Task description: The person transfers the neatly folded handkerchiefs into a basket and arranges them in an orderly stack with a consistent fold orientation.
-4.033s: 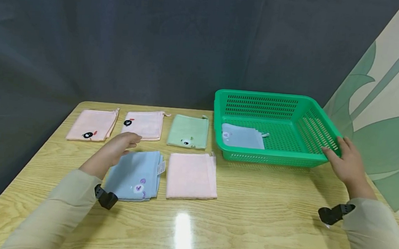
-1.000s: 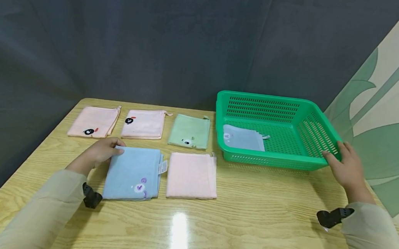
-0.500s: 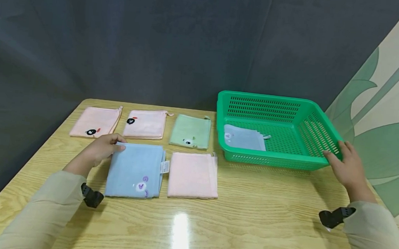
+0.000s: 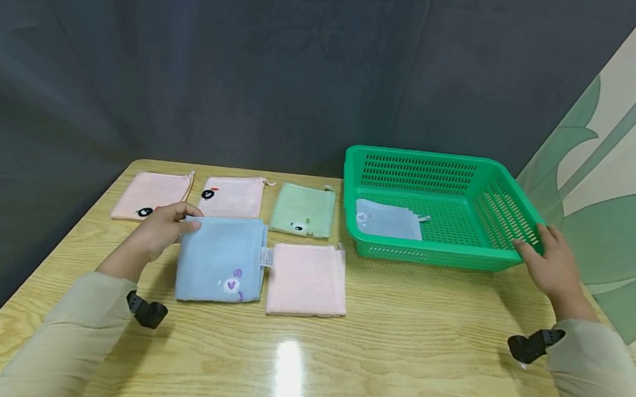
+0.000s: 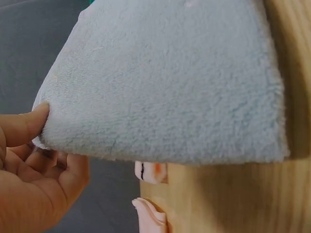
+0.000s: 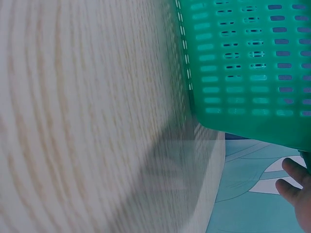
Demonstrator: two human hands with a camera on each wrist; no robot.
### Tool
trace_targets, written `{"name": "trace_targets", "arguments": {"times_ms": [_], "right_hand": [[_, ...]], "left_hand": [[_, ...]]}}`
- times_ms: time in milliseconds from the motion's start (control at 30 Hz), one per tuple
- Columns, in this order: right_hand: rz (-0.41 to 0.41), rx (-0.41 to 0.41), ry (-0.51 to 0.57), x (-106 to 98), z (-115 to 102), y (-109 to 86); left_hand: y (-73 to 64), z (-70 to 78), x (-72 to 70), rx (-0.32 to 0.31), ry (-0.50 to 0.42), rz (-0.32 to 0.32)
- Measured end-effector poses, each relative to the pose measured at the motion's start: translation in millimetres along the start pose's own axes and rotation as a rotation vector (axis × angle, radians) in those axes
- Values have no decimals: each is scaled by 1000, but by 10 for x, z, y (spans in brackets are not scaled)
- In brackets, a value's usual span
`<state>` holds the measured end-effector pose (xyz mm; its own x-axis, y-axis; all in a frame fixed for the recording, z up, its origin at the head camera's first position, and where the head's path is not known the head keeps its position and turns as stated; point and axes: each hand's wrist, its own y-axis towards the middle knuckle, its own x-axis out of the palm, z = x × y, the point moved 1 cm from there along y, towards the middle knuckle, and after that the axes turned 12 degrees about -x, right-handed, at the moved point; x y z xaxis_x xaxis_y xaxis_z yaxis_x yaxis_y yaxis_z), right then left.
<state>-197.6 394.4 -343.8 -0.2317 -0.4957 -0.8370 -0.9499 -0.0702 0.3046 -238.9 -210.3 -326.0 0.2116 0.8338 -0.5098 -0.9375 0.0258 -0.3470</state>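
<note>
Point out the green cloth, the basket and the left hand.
Green cloth (image 4: 303,207), head view, middle of its top.
Basket (image 4: 441,247), head view, front rim.
Left hand (image 4: 157,231), head view, back of the hand.

Behind the table (image 4: 395,358) hangs the curtain (image 4: 250,64); the wall (image 4: 622,201) is on the right. The basket (image 4: 436,247) stands at the table's back right, the inner cloth (image 4: 388,220) in its left part. Left of it, in a back row, lie the left cloth (image 4: 149,191), middle cloth (image 4: 236,196) and right cloth (image 4: 305,207). Before the right cloth lies the front cloth (image 4: 308,281), with the held cloth (image 4: 220,256) on its left, before the middle cloth.
</note>
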Motion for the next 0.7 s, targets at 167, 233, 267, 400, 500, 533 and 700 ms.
{"name": "trace_targets", "arguments": {"times_ms": [167, 233, 267, 400, 500, 533, 700], "right_hand": [[8, -1, -2, -10, 10, -2], [10, -1, -5, -11, 12, -4], [12, -2, -6, -10, 12, -5], [21, -5, -7, -1, 13, -8], [24, -4, -6, 9, 22, -7], [24, -4, -5, 12, 23, -7], [18, -4, -2, 12, 24, -3]], "left_hand": [[-28, 87, 11, 60, -6, 22], [-38, 110, 10, 69, -12, 29], [-44, 119, 8, 72, -16, 33], [-52, 132, -4, 78, -34, 51], [-61, 150, -12, 84, -48, 62], [-63, 156, -16, 86, -51, 65], [-79, 200, -28, 106, -48, 82]]}}
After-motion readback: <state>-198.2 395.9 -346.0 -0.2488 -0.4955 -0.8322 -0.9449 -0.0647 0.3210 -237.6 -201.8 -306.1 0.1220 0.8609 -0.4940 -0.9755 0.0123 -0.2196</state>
